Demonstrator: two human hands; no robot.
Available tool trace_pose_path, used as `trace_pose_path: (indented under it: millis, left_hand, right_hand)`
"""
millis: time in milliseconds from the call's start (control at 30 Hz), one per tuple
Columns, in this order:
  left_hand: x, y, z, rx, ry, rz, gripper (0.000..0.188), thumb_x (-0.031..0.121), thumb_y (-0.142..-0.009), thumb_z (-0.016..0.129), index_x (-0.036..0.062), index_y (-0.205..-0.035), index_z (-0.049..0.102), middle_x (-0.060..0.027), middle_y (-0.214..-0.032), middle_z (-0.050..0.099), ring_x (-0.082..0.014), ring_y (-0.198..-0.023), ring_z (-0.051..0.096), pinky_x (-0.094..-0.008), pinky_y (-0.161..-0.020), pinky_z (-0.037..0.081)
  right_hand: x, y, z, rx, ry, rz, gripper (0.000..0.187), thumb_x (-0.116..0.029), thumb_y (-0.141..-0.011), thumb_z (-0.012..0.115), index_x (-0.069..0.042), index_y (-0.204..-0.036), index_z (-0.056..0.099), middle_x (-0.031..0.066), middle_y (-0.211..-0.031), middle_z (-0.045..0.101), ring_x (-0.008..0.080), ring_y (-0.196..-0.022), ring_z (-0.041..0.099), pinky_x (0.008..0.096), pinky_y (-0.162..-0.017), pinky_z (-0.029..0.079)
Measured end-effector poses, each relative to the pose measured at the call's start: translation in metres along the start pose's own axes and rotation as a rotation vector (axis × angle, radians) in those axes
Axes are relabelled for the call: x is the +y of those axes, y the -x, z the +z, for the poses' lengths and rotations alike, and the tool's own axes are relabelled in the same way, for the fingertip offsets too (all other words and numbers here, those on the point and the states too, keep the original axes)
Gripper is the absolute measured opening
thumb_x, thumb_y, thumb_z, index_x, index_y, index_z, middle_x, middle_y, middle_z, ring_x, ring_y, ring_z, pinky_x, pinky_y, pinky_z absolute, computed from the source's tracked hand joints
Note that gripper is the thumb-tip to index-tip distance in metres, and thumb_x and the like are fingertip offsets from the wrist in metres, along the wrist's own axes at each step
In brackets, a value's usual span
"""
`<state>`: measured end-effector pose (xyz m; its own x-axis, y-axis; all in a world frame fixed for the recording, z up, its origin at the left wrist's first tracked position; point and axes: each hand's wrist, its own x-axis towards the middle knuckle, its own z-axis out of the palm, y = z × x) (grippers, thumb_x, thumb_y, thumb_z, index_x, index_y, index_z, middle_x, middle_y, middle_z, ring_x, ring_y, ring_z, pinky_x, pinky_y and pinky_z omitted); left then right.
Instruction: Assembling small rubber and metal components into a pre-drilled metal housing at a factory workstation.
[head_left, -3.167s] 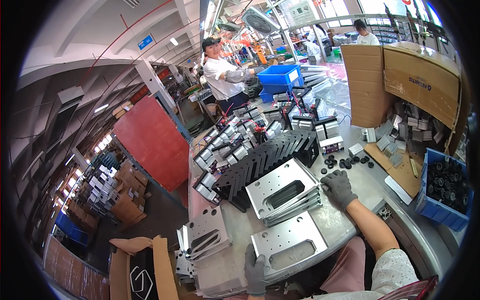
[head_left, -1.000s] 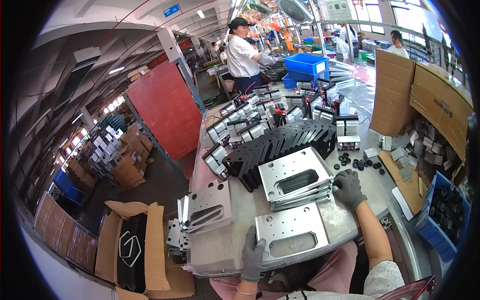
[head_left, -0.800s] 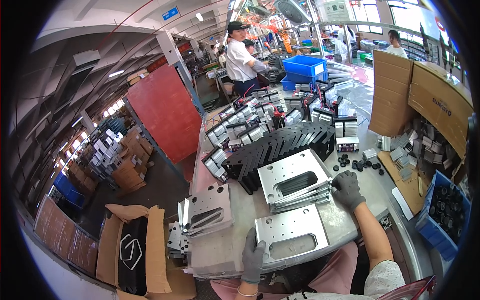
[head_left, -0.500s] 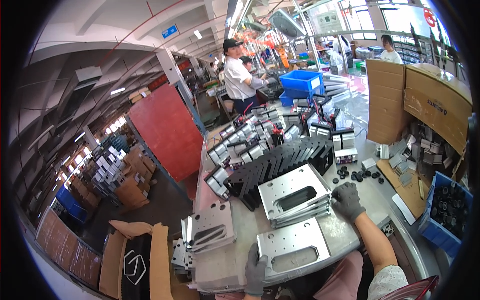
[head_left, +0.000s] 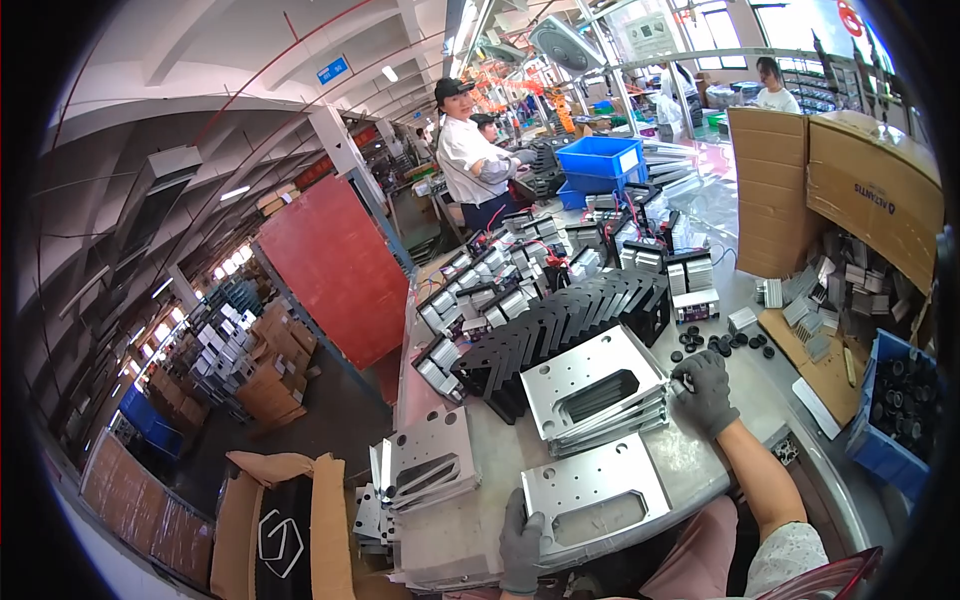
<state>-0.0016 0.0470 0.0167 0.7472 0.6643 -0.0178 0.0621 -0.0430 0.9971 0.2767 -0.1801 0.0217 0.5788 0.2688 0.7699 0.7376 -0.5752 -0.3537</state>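
Note:
My left hand (head_left: 521, 545), in a grey glove, grips the left edge of a flat silver metal plate (head_left: 600, 480) with its thumb on top. The plate has a large cutout and several small holes, and lies at the near edge of the bench. Behind it is a stack of similar silver plates (head_left: 595, 358). My right hand (head_left: 706, 392), also gloved in grey, is at the right side of that stack, fingers curled downward. What its fingertips hold, if anything, is hidden. Just beyond them lie loose small black round caps (head_left: 740, 342).
Black angled brackets (head_left: 560, 335) stand in a row behind the stack, before many finned metal assemblies (head_left: 490, 295). More silver plates (head_left: 435, 450) lie left. A blue bin (head_left: 895, 420) of black parts and cardboard (head_left: 770, 190) border the right. A co-worker (head_left: 470, 155) stands at the far side.
The whole view has shifted slightly. My right hand's fingers have moved a little beside the stack, nearer the black caps. My left hand keeps its grip on the plate.

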Motion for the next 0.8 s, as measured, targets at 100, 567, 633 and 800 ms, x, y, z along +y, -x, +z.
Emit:
trace_pose_path:
  millis: [100,567,633,800]
  left_hand:
    - [0.001,0.000,0.000,-0.002,0.019,-0.024,0.059,0.003,-0.085,0.051,-0.0040,-0.143,0.039,-0.0184,-0.138,0.050,-0.0249,-0.125,0.050,-0.0322,-0.105,0.038]
    - [-0.015,-0.007,-0.003,-0.031,0.066,0.053,0.056,0.004,-0.086,0.050,-0.0016,-0.141,0.041,-0.0142,-0.128,0.055,-0.0201,-0.110,0.056,-0.0302,-0.094,0.044]
    - [-0.014,-0.006,-0.005,-0.042,0.072,0.008,0.056,0.004,-0.086,0.051,0.0007,-0.142,0.042,-0.0140,-0.132,0.054,-0.0222,-0.119,0.053,-0.0322,-0.101,0.040]
    - [-0.003,-0.002,-0.003,-0.043,0.093,-0.102,0.056,0.005,-0.086,0.051,0.0006,-0.142,0.042,-0.0137,-0.131,0.054,-0.0215,-0.119,0.053,-0.0314,-0.100,0.040]
  right_hand:
    - [-0.002,0.003,0.000,-0.087,0.018,0.030,0.011,-0.014,-0.071,0.068,-0.011,-0.078,0.061,0.0071,-0.086,0.061,0.0288,-0.092,0.055,0.0418,-0.085,0.038]
    - [-0.003,0.004,-0.003,-0.262,0.049,0.047,0.012,-0.019,-0.074,0.064,-0.012,-0.084,0.066,0.0054,-0.085,0.063,0.0264,-0.092,0.055,0.0400,-0.087,0.036]
    - [-0.010,0.002,-0.004,-0.230,0.043,0.057,0.012,-0.017,-0.074,0.064,-0.012,-0.085,0.066,0.0061,-0.083,0.064,0.0267,-0.090,0.056,0.0397,-0.086,0.037]
    - [-0.008,0.003,-0.002,-0.166,0.027,0.084,0.012,-0.014,-0.074,0.064,-0.011,-0.086,0.066,0.0077,-0.082,0.064,0.0273,-0.087,0.056,0.0389,-0.085,0.037]
